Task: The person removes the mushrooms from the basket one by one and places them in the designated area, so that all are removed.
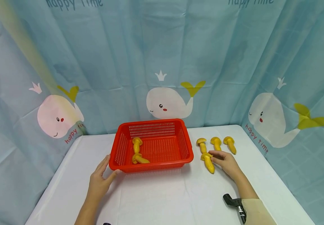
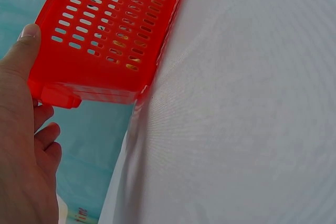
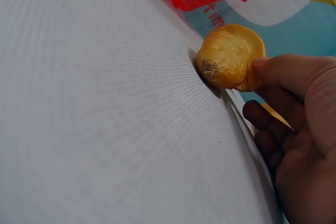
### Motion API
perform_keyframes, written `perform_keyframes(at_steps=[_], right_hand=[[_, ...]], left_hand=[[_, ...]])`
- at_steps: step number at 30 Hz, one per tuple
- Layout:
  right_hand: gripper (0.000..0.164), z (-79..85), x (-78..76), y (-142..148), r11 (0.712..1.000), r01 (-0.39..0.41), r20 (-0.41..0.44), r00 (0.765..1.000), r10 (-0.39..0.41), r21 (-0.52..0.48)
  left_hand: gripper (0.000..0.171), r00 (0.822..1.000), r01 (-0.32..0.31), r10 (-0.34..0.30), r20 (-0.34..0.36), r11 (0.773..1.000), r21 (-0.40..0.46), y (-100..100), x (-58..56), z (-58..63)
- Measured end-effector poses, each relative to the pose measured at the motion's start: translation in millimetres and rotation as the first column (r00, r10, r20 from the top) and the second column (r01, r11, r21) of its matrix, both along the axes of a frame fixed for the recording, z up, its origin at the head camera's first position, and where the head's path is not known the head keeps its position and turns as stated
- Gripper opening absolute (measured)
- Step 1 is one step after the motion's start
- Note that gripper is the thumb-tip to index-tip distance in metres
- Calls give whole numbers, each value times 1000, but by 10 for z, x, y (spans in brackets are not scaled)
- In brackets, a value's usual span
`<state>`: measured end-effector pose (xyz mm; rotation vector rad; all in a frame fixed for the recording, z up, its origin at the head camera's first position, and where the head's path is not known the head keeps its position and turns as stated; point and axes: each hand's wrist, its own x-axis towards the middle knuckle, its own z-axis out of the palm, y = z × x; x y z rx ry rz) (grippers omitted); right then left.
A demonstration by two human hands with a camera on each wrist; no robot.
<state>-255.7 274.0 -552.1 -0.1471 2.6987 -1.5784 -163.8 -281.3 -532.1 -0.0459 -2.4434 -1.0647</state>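
Note:
A red plastic basket [image 1: 156, 168] with slotted walls stands on the white table. Two yellow toy mushrooms [image 1: 137, 145] lie inside at its left end. My left hand [image 1: 98, 184] holds the near left corner, thumb at the front rim and fingers by the left side. In the left wrist view, the left thumb [image 2: 30, 38] touches the basket's edge, with the other fingers bent below. Right of the basket, my right hand [image 1: 228, 164] pinches a yellow toy mushroom [image 1: 209, 164] near its cap. The right wrist view shows that mushroom [image 3: 228, 56] stem end first, with the thumb against it.
Three more yellow mushrooms stand in a row behind my right hand: a left one [image 1: 202, 144], a middle one [image 1: 216, 143] and a right one [image 1: 230, 144]. A blue curtain [image 1: 162, 62] with whale prints hangs around the table [image 1: 156, 200]. A black device [image 1: 235, 203] sits at my right wrist.

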Motion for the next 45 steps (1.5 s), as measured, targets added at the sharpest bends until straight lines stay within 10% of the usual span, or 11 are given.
perform_keyframes(at_steps=[18, 45], right_hand=[[32, -10, 104, 3, 998, 58, -101, 993, -61, -30], [33, 932, -29, -705, 991, -125, -303, 947, 105, -48]], left_hand=[[87, 999, 38, -38, -19, 999, 4, -10, 29, -42], [86, 1000, 14, -14, -28, 1000, 23, -10, -20, -22]])
